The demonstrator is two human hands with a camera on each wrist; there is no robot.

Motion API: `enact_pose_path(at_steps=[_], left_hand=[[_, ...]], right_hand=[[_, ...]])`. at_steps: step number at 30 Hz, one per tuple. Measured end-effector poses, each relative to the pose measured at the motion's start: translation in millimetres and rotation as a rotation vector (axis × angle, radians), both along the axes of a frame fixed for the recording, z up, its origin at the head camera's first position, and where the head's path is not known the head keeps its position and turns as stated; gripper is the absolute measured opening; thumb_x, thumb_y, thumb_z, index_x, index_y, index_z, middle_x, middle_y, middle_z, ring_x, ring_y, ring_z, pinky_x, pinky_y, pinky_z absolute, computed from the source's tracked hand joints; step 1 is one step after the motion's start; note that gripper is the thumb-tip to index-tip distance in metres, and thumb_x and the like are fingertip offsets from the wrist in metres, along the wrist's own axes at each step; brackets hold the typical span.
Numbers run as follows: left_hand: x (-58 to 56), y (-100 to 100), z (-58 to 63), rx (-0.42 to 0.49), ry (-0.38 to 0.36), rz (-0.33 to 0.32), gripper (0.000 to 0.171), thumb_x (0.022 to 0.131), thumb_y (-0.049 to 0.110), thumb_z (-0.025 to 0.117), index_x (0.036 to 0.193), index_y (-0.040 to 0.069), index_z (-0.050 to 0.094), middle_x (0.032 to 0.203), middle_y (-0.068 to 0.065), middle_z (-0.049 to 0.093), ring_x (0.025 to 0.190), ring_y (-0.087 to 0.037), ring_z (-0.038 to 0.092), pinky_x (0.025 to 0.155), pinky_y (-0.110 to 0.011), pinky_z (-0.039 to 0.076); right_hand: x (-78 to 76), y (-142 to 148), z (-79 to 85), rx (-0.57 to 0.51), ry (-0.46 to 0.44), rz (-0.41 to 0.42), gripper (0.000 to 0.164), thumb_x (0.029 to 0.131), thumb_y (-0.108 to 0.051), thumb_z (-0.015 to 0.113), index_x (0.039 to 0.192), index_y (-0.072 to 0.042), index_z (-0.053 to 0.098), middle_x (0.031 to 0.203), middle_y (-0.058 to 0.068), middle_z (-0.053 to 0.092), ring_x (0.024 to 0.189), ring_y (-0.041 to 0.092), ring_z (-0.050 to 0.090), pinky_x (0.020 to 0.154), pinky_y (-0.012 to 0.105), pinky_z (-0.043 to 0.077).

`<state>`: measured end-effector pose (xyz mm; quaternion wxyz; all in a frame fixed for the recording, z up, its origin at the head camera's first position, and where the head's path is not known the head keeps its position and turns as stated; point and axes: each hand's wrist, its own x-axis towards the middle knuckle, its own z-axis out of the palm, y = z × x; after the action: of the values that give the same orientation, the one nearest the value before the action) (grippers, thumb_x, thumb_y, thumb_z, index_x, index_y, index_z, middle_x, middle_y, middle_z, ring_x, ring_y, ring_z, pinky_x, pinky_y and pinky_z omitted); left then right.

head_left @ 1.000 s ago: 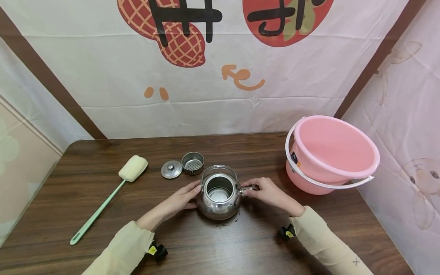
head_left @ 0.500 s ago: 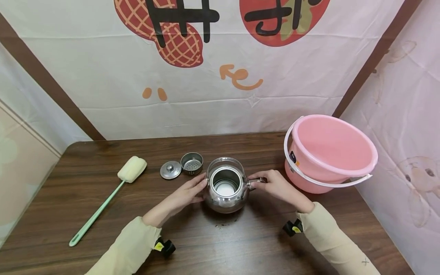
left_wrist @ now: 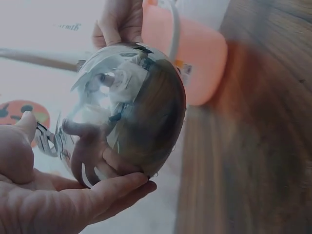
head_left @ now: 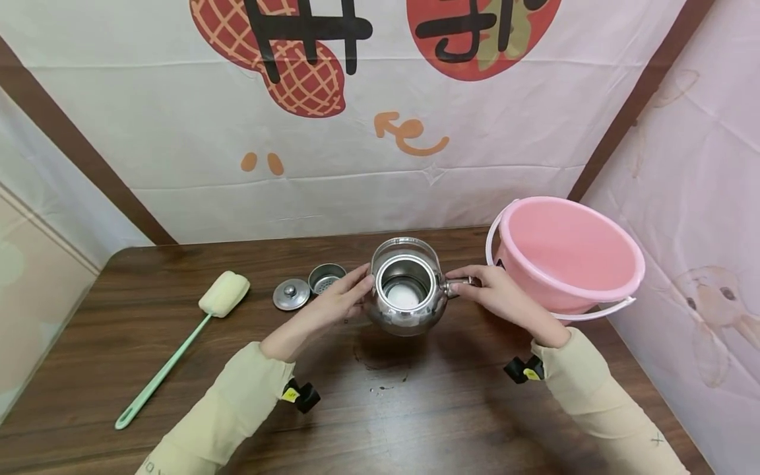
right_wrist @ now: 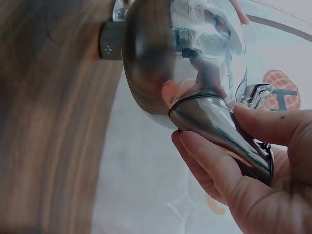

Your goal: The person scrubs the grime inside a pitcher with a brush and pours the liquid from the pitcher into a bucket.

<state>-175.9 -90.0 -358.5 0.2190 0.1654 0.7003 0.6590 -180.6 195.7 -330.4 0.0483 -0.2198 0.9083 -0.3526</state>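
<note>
Between my hands a shiny steel teapot (head_left: 406, 321), its lid off and its mouth facing up, is held above the table. My left hand (head_left: 338, 300) holds the left side of the belly. In the left wrist view its fingers (left_wrist: 117, 187) lie along the lower belly, the thumb near the handle's hinge. On the other side my right hand (head_left: 501, 293) grips the spout (right_wrist: 222, 131), thumb on one side and fingers on the other. The pot's bail handle (head_left: 404, 243) stands raised behind the mouth. Water or a shiny bottom shows inside.
Left of the pot are its lid (head_left: 291, 294) and a perforated strainer (head_left: 323, 285), partly behind my left hand. A sponge brush (head_left: 223, 294) with a green handle lies farther left. A pink bucket (head_left: 534, 274) stands right. Wet marks (head_left: 380, 388) dot the table (head_left: 380, 435).
The teapot has gone up off the table, away from me and slightly right, with both hands still on it. My left hand now partly covers the strainer.
</note>
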Motion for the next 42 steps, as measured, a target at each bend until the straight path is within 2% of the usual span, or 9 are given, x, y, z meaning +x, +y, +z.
enact_pose_path(at_steps=[4,11,15,19,24,27,33,37,42], left_hand=[[-5.8,10,14.4,0.009,0.007,0.022,0.059,0.098,0.025,0.036,0.143,-0.004,0.011,0.142,-0.026,0.025,0.125,-0.036,0.035,0.096,-0.046,0.036],[-18.5,28,42.1,-0.077,0.084,0.054,0.055,0.097,0.027,0.039,0.143,0.001,0.021,0.133,-0.021,0.039,0.115,-0.026,0.044,0.09,-0.042,0.043],[-26.3,37,55.3,-0.091,0.111,0.045,0.051,0.097,0.028,0.04,0.141,0.004,0.028,0.128,-0.019,0.044,0.11,-0.024,0.046,0.089,-0.042,0.043],[-32.0,46,64.8,-0.113,0.125,0.049,0.053,0.097,0.029,0.04,0.142,0.003,0.026,0.13,-0.019,0.042,0.11,-0.023,0.047,0.088,-0.04,0.044],[-40.3,59,75.2,-0.106,0.154,0.035,0.052,0.097,0.026,0.04,0.141,0.002,0.027,0.122,-0.017,0.047,0.097,-0.018,0.05,0.083,-0.035,0.046],[-46.3,67,82.3,-0.114,0.212,0.027,0.047,0.097,0.024,0.042,0.136,0.001,0.034,0.113,-0.016,0.051,0.088,-0.016,0.051,0.076,-0.029,0.047],[-57.6,82,96.1,-0.173,0.35,0.027,0.045,0.095,0.022,0.046,0.136,0.004,0.037,0.101,-0.014,0.056,0.079,-0.015,0.052,0.067,-0.027,0.045],[-62.9,95,103.0,-0.18,0.345,0.039,0.058,0.094,0.026,0.049,0.143,0.007,0.025,0.101,-0.014,0.059,0.078,-0.015,0.053,0.07,-0.027,0.045],[-70.1,110,109.3,-0.154,0.341,0.034,0.059,0.093,0.026,0.051,0.143,0.008,0.025,0.11,-0.017,0.059,0.086,-0.019,0.058,0.071,-0.026,0.046]], right_hand=[[-2.5,6,13.8,-0.013,-0.011,-0.032,0.03,0.088,-0.02,0.058,0.112,-0.003,0.063,0.094,0.004,0.067,0.086,0.014,0.055,0.076,0.029,0.044],[-8.5,22,38.7,-0.037,-0.032,-0.037,0.03,0.089,-0.015,0.056,0.113,0.002,0.061,0.068,0.004,0.057,0.059,0.01,0.049,0.057,0.024,0.043],[-11.3,31,53.7,-0.016,-0.03,-0.018,0.031,0.09,-0.014,0.054,0.115,0.003,0.059,0.08,0.007,0.063,0.064,0.007,0.053,0.063,0.022,0.045],[-15.1,40,65.3,-0.032,-0.077,0.043,0.032,0.091,-0.014,0.052,0.117,0.004,0.058,0.098,0.012,0.066,0.083,0.009,0.06,0.075,0.02,0.046],[-20.7,53,75.7,-0.17,-0.162,0.126,0.025,0.091,-0.008,0.053,0.111,0.005,0.059,0.095,0.014,0.066,0.089,0.018,0.064,0.079,0.03,0.05],[-24.5,60,81.5,-0.232,-0.179,0.147,0.022,0.09,-0.008,0.055,0.107,0.004,0.059,0.095,0.014,0.064,0.088,0.021,0.063,0.079,0.036,0.05],[-24.2,75,92.3,-0.192,-0.154,0.028,0.033,0.088,-0.02,0.059,0.118,-0.005,0.057,0.106,0.002,0.064,0.096,0.013,0.062,0.082,0.028,0.048],[-24.1,86,95.5,-0.236,-0.147,-0.051,0.043,0.09,-0.017,0.057,0.126,0.004,0.05,0.103,-0.005,0.066,0.093,0.008,0.063,0.08,0.026,0.049],[-28.6,101,98.2,-0.307,-0.127,-0.066,0.045,0.092,-0.013,0.052,0.125,0.017,0.042,0.094,-0.009,0.066,0.087,0.006,0.065,0.075,0.024,0.05]])
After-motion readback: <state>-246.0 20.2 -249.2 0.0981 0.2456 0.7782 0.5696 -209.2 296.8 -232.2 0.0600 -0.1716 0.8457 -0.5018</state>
